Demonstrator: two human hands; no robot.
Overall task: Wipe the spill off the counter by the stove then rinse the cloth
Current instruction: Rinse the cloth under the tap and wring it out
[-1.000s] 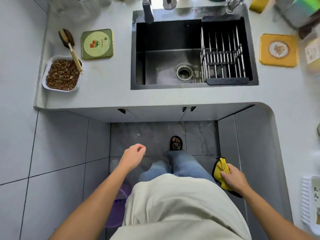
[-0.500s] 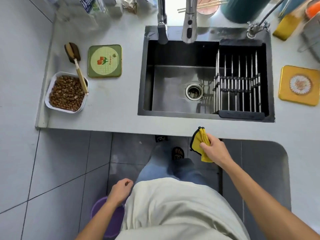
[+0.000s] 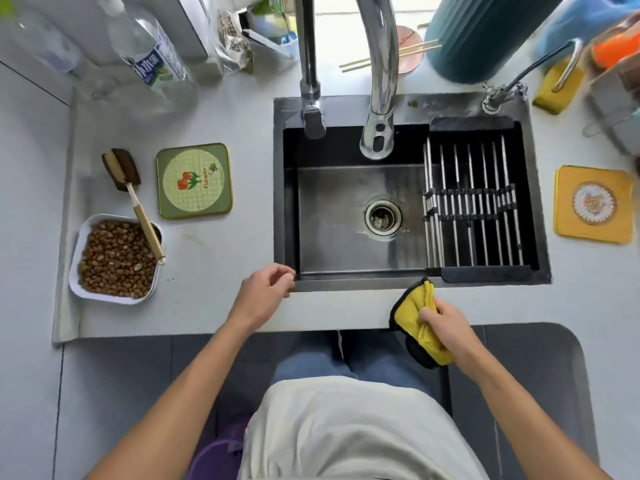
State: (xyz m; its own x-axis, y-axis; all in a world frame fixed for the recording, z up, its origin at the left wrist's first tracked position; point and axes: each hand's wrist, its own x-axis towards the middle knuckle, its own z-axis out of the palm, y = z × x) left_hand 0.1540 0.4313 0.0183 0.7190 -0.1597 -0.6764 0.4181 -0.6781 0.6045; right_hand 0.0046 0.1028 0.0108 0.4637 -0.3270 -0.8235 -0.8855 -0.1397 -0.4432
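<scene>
Right hand at 5 o'clock, fingers curled around a bunched yellow cloth with dark edging. Cloth sits over the counter's front strip, top corner just at the sink's front rim, lower end hanging past the counter edge. Cannot tell if the cloth touches the counter.

Left hand at 6 o'clock, empty, fingers loosely curled, fingertips right by the sink's front-left corner. Contact with the rim: cannot tell.

Sink dead centre, dark steel, drain in the middle. Rack of metal bars spans the right part of the basin. Two spouts hang over the back edge: narrow tap at 12 o'clock, wider curved faucet just right of it. Small third tap at 1 o'clock on the sink's back-right corner.

Left counter, 9 o'clock: green coaster, brush beside it with its handle end resting on the rim of a white tray full of brown beans. Clear bottle at 11 o'clock.

Right counter, 3 o'clock: yellow coaster. Yellow sponge at 2 o'clock, teal container at 1 o'clock.
</scene>
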